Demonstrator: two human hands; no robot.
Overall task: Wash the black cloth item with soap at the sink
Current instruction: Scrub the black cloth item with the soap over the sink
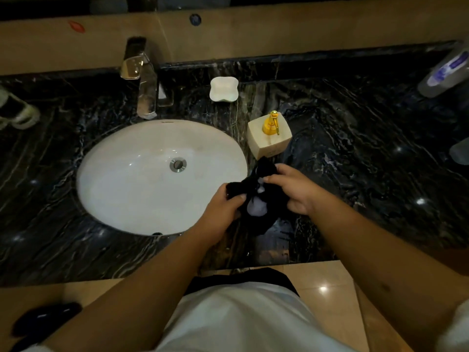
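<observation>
Both hands have the black cloth (256, 199) bunched between them, left hand (223, 207) gripping one end, right hand (294, 189) pinching the other, so the soap blob stays on top. It's over the counter edge (317, 224), sink (121, 189) at 9 o'clock with plenty of room, soap dispenser (269, 134) close at 12.

A dark marble tabletop (355, 174) with pale veins fills the middle of the view — glossy, catching small points of light. Behind its far edge rises a beige wall (279, 31) with a raised dark ledge along its foot. Below the near edge lies a tan tiled floor (327, 295), polished enough to show a bright reflected lamp. The room is dim — warm light, deep shadow toward the corners.
</observation>
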